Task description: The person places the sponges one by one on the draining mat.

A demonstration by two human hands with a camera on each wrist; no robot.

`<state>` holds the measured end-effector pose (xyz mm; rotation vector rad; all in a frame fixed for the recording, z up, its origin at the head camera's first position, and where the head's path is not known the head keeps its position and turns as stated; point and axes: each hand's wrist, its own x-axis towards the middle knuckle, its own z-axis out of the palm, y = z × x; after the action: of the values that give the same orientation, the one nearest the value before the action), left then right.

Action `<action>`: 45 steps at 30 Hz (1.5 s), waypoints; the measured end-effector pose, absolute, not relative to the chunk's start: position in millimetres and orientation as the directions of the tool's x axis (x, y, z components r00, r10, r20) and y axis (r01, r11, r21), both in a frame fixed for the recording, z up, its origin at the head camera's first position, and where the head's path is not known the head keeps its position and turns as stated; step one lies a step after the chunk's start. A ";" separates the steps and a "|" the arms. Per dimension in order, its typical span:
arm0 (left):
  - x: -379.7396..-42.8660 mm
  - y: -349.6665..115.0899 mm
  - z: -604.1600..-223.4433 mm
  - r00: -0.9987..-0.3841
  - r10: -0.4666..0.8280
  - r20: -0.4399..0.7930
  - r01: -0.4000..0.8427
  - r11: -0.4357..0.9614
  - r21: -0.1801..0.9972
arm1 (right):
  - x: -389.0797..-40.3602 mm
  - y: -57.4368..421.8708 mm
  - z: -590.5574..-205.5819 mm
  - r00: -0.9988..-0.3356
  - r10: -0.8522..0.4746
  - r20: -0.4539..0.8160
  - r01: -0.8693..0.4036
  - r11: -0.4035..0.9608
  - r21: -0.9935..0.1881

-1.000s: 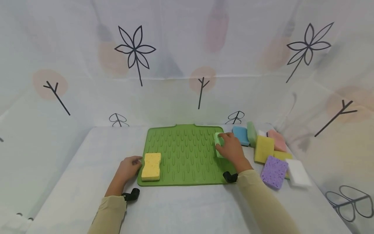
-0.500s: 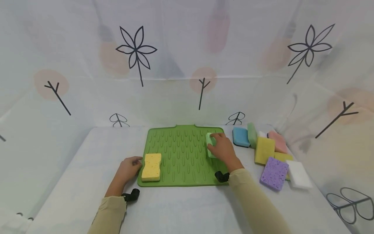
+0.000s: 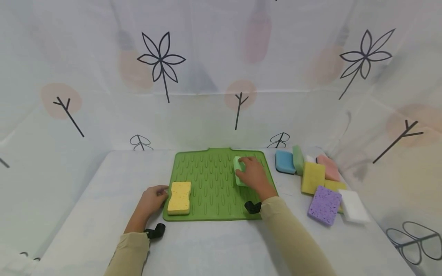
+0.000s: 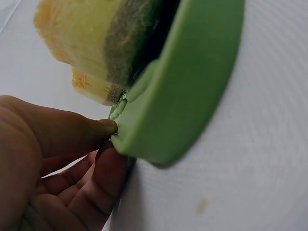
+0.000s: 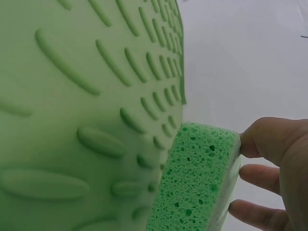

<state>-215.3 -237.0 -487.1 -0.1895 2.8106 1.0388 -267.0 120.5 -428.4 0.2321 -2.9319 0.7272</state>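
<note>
A green ribbed silicone mat point(image 3: 210, 168) lies on the white table. My left hand point(image 3: 152, 199) pinches its left edge; in the left wrist view the thumb point(image 4: 86, 130) presses over the rim and the fingers curl under it. Beside that hand, a yellow notched sponge point(image 3: 179, 197) with a dark scouring layer sits on the mat. My right hand point(image 3: 255, 174) holds a light green sponge point(image 3: 236, 165) on the mat's right part, thumb and fingertips on it. Seen from the right wrist, the porous side of this sponge point(image 5: 192, 178) stands close against the ribs.
At the right lies a loose pile: a blue sponge point(image 3: 284, 161), an upright green one point(image 3: 297, 160), yellow point(image 3: 312, 177), pink point(image 3: 328, 167), purple point(image 3: 324, 205) and white point(image 3: 353, 206) pieces. A patterned cloth wall point(image 3: 207, 115) rises behind the mat.
My right hand has slid left across the mat with the light green sponge, from the right edge inward. The left hand stays at the mat's left edge.
</note>
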 end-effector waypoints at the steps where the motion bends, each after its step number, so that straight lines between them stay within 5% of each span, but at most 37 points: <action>1: -215.5 -237.1 -487.2 -0.983 -0.069 -0.172 -0.164 0.753 0.637 | -267.8 119.3 -428.4 -0.983 -0.122 0.141 -0.173 0.872 -0.457; 45: -214.4 -235.0 -487.3 -0.981 -0.084 -0.174 -0.178 0.741 0.648 | -285.6 41.3 -422.1 -0.975 -0.207 0.080 -0.218 0.819 -0.530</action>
<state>-214.4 -235.0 -487.3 -0.2118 2.8051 1.0650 -285.6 41.3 -422.1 0.3477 -2.9785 0.8717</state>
